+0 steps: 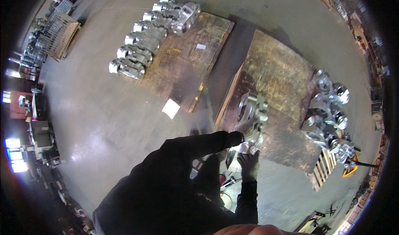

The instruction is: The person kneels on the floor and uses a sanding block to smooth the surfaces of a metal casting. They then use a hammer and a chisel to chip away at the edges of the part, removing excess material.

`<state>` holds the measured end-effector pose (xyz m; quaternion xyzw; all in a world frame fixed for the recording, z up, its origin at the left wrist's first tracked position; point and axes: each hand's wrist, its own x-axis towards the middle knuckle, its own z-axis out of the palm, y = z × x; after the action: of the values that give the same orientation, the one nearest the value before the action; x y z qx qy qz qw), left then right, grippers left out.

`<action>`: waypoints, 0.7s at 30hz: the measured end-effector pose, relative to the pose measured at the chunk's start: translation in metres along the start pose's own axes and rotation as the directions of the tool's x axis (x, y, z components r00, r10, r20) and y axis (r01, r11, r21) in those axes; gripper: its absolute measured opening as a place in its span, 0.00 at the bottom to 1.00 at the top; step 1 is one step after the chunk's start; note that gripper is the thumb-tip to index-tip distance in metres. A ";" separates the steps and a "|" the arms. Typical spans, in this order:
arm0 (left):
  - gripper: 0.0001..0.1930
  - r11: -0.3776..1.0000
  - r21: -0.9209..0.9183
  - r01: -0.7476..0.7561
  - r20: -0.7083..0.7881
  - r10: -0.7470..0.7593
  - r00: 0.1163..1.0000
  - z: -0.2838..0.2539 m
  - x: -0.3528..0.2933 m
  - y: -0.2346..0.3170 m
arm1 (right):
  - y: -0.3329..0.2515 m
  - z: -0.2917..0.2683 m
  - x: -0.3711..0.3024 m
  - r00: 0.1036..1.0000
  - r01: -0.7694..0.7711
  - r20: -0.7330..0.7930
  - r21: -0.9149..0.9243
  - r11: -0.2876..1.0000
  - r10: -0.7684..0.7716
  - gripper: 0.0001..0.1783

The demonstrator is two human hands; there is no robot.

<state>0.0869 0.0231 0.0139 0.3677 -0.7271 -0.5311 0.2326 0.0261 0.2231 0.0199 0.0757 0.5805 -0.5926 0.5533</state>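
Note:
A large silver metal casting [248, 106] with rounded openings lies on the near left side of the right wooden board. My left hand [248, 132], in a grey glove, reaches across from the left and rests against the casting's near part; its fingertips blend into the metal. Just below it, my right hand [249, 164], also gloved, has its fingers curled around a bright, pale end piece [245, 147] at the casting's near end. Glare hides whether that piece is part of the casting.
Several similar castings [141, 39] line the far left board [187, 52]. More castings [328, 110] stand along the right board's [282, 68] right edge. A white sheet [171, 108] lies by the left board's near corner. A slatted wooden pallet [323, 168] sits near right.

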 end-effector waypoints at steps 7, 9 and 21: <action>0.12 0.979 0.200 0.041 0.265 -0.094 0.960 0.025 0.030 -0.001 | 0.026 0.020 0.053 0.867 0.438 0.200 -0.744 0.505 -0.457 0.19; 0.12 0.975 0.220 0.034 0.311 -0.103 0.945 0.026 0.038 0.005 | 0.026 0.035 0.053 0.949 0.296 0.021 -0.398 0.868 -0.314 0.14; 0.13 0.969 0.245 0.041 0.489 -0.160 0.857 -0.003 0.100 0.022 | -0.002 0.045 0.045 0.860 -0.030 -0.346 -0.767 0.640 -0.374 0.24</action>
<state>0.0209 -0.0536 0.0302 0.2773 -0.7979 -0.5339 -0.0374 0.0319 0.1621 0.0022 -0.0742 0.8936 -0.3131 0.3129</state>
